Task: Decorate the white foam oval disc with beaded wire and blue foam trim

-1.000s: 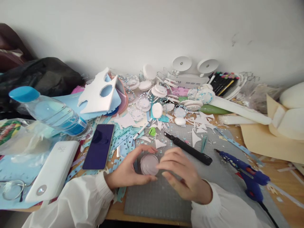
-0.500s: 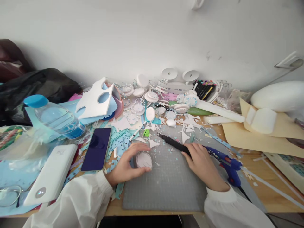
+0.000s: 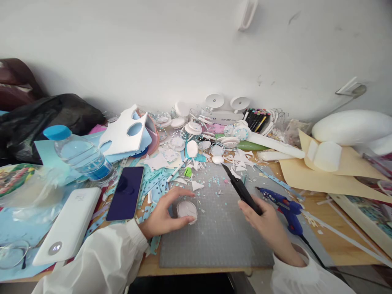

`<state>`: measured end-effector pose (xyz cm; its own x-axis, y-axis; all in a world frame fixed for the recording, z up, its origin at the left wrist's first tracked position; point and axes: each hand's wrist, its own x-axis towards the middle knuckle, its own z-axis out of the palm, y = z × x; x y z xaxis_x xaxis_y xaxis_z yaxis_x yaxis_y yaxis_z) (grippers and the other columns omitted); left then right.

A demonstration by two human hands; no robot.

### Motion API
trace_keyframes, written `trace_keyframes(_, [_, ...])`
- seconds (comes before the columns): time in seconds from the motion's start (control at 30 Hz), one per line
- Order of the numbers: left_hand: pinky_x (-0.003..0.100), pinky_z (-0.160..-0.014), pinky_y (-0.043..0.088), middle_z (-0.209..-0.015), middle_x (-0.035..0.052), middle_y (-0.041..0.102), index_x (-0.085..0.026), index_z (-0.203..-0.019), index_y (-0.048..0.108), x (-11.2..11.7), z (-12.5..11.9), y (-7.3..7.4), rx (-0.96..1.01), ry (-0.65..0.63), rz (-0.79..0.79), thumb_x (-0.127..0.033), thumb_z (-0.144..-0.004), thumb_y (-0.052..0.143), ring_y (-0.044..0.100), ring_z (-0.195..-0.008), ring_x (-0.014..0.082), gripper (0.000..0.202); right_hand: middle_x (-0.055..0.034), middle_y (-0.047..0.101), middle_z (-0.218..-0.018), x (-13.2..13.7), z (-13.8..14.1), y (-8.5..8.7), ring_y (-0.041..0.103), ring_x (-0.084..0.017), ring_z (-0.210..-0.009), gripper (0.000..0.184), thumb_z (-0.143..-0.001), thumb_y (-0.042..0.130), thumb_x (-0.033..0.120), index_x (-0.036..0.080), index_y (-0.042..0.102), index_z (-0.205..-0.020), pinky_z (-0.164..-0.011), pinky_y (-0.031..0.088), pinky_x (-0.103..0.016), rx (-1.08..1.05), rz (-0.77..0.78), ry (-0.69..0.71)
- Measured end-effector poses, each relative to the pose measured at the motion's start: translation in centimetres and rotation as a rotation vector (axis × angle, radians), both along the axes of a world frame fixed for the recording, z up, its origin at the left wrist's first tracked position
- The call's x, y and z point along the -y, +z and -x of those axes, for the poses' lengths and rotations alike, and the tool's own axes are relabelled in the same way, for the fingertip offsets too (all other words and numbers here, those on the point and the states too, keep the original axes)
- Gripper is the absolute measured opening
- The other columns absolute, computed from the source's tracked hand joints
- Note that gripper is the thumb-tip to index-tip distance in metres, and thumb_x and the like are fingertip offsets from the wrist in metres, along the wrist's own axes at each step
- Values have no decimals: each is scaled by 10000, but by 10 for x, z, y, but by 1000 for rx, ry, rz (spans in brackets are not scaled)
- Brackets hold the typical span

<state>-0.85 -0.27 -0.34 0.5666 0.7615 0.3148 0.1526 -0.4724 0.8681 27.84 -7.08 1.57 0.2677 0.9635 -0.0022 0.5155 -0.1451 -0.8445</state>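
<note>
My left hand [image 3: 167, 212] curls round a small round pinkish-white disc [image 3: 186, 209] that lies on the grey cutting mat [image 3: 214, 241], thumb below it and fingers above. My right hand [image 3: 263, 222] grips the rear end of a black craft knife [image 3: 240, 188] and holds it raised off the mat, blade end pointing up and to the left. Both arms wear white sleeves. Paper scraps litter the mat's far edge.
A blue glue gun [image 3: 283, 204] lies just right of my right hand. A dark phone [image 3: 125, 192], a white power bank [image 3: 69, 224] and a water bottle [image 3: 81, 155] sit to the left. Foam discs, markers [image 3: 259, 116] and white scraps crowd the back; beige sheets [image 3: 324, 179] lie right.
My right hand left the disc, reached right to the black knife and has picked it up off the mat. The left hand stays on the disc.
</note>
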Motion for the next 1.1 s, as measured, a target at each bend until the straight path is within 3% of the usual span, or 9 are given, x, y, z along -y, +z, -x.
trace_keyframes(0.1, [399,-987,459,-1184,88,638,-221,-1205,593,1,0,1,-21,-19,-14,-284,-780,742,613,-1115,277,454,67,389,-376,0,9,-1,363,-105,-344,441,-794,565,620,216,517,-622,-404,304,-249,-172,69,6])
trace_keyframes(0.23, [394,-982,462,-1183,91,639,-220,-1210,590,1,-1,2,-19,-34,-20,-296,-778,748,615,-1114,276,467,66,427,-393,-4,15,1,409,-114,-350,427,-827,541,604,190,595,-737,-423,349,-250,-177,65,51])
trace_keyframes(0.43, [408,-992,455,-1194,98,640,-219,-1210,589,1,0,3,-11,-27,-15,-298,-783,744,608,-1129,285,461,21,646,-605,-18,10,-1,524,-143,-398,290,-899,488,449,202,577,-1021,-464,430,-273,68,16,122])
trace_keyframes(0.53, [402,-991,456,-1196,97,636,-224,-1213,586,1,0,3,4,-25,-8,-291,-785,744,606,-1130,282,462,-36,734,-856,-30,3,-6,633,-171,-550,313,-868,479,293,210,511,-1168,-611,512,-313,188,-119,88])
trace_keyframes(0.67, [399,-1002,450,-1205,94,628,-231,-1224,578,-1,1,3,17,-17,13,-297,-792,738,599,-1138,277,465,-82,708,-1047,-57,-9,-14,688,-230,-859,432,-808,455,154,214,475,-1236,-796,532,-372,432,-279,82])
trace_keyframes(0.8, [404,-1018,441,-1233,92,619,-245,-1244,566,-1,2,0,9,9,57,-301,-801,727,585,-1165,283,475,-136,615,-1184,-96,-15,-21,606,-280,-1105,531,-755,445,62,177,466,-1273,-914,511,-419,730,-312,203])
trace_keyframes(0.97, [412,-1027,442,-1245,96,611,-255,-1258,552,0,3,-4,15,47,87,-322,-809,727,577,-1177,287,487,-188,593,-1149,-133,-14,-25,576,-350,-1068,530,-744,430,4,119,551,-1247,-909,482,-523,833,-274,274])
trace_keyframes(1.1, [424,-1052,431,-1253,98,610,-259,-1256,544,0,3,-6,33,57,86,-342,-817,727,575,-1187,287,482,-160,598,-1208,-136,-19,-21,567,-336,-1100,420,-862,465,109,162,555,-1270,-924,487,-513,840,-269,337])
